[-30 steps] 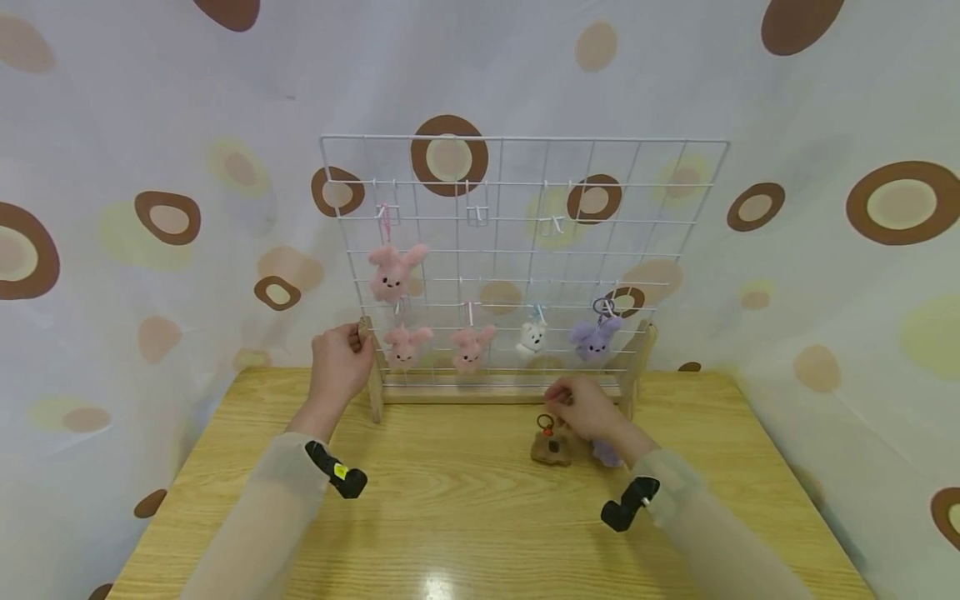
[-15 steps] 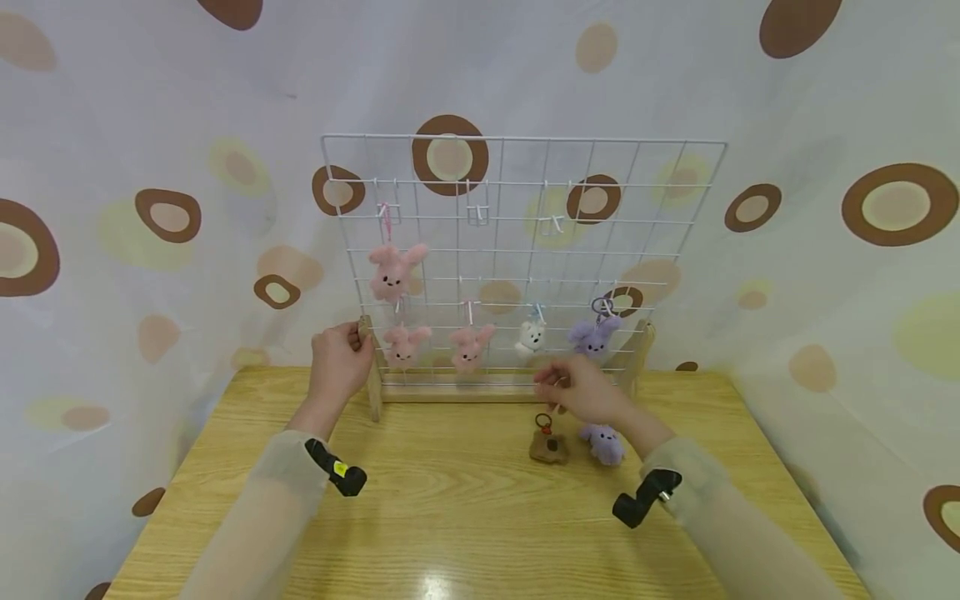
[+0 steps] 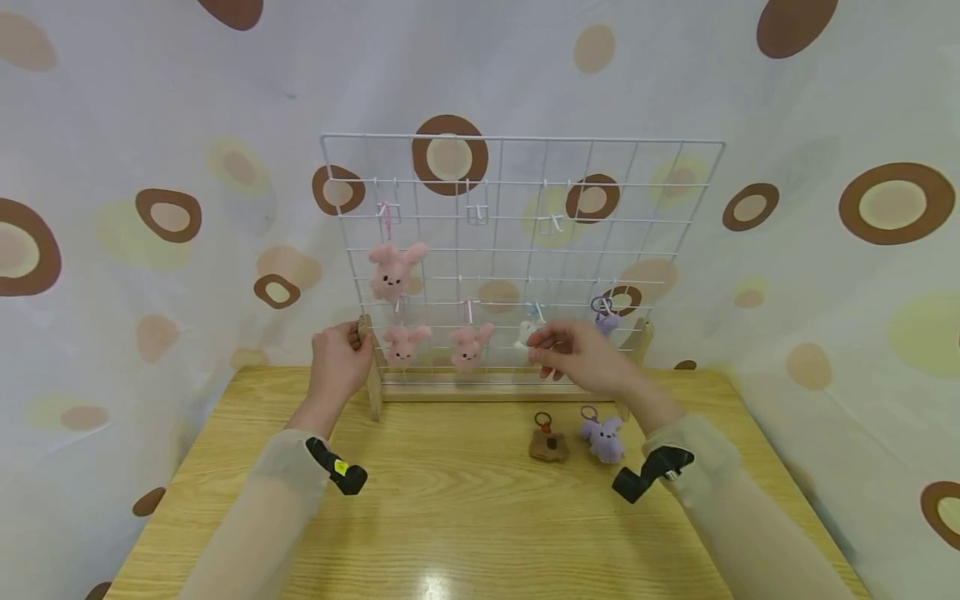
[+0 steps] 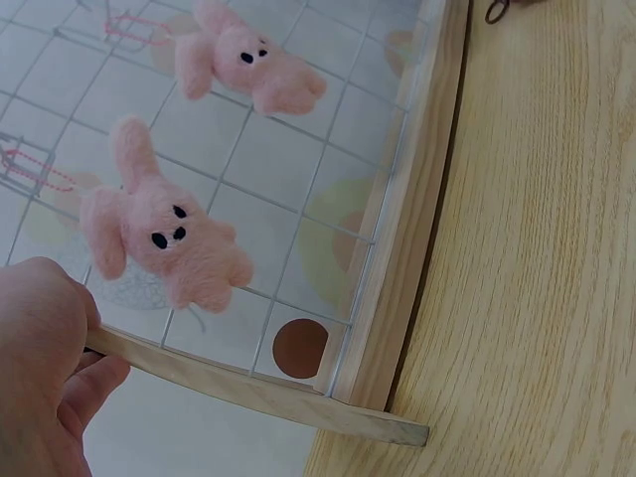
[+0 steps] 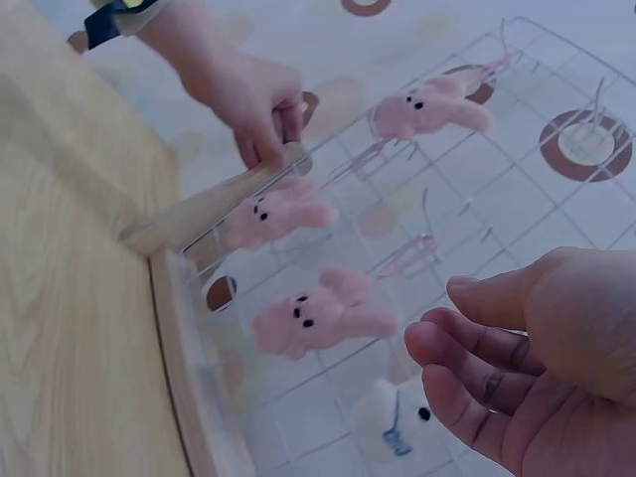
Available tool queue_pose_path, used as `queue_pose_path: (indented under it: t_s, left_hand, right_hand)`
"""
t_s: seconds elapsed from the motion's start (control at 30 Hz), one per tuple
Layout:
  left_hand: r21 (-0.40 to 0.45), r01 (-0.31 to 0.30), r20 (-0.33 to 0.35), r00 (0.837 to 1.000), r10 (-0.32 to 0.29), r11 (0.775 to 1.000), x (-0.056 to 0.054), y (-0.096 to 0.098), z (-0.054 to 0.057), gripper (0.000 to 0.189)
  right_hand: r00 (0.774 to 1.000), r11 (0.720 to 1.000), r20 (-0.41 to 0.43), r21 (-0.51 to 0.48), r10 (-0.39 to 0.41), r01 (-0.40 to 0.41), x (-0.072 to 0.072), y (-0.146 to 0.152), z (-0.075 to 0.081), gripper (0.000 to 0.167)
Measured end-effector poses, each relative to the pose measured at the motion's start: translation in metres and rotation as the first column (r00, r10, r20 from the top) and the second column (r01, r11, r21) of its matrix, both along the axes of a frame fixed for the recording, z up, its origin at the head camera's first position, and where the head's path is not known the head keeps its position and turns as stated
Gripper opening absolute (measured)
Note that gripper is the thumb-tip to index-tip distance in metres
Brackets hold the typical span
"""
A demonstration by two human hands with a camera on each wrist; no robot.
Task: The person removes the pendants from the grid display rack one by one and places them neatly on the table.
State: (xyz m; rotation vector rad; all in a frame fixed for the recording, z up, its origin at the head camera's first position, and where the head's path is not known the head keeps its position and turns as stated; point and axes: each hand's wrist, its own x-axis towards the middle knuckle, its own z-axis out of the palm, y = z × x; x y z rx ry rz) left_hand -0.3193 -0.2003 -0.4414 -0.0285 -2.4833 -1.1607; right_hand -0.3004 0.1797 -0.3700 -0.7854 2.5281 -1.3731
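- Head view: we are seeing the left hand (image 3: pixel 341 358) pinching a wooden post (image 3: pixel 375 392) of the wire rack (image 3: pixel 525 137).
- We are seeing the right hand (image 3: pixel 581 357) holding nothing, thumb and bent fingers a little apart, before the hanging white plush keychain (image 3: pixel 525 335).

1. The head view is lit evenly and softly; a small patch of glare is reflected by the surface (image 3: pixel 450 517) at the bottom edge.
2. A faint, soft-edged shadow is cast beside the right sleeve (image 3: pixel 738 500).
3. In the left wrist view, the wooden side post (image 4: pixel 263 391) is shown slightly bowed.
4. The right wrist view is rendered dimmer, bluish and hazy; the white toy (image 5: pixel 374 407) is blurred.
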Motion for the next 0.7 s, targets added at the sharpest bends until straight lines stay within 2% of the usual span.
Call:
queue_pose_path:
  t_s: [0.33, 0.7]
  left_hand:
    - [0.002, -0.004, -0.009, 1.0, 0.004, 1.0, 0.0, 0.001, 0.001, 0.024]
    - [-0.001, -0.002, -0.011, 1.0, 0.002, 1.0, -0.001, 0.0, -0.001, 0.025]
  right_hand:
    - [1.0, 0.999, -0.018, -0.048, 0.009, -0.009, -0.005, -0.02, 0.033, 0.019]
    - [0.998, 0.997, -0.062, -0.077, 0.008, -0.012, -0.018, -0.042, 0.052, 0.018]
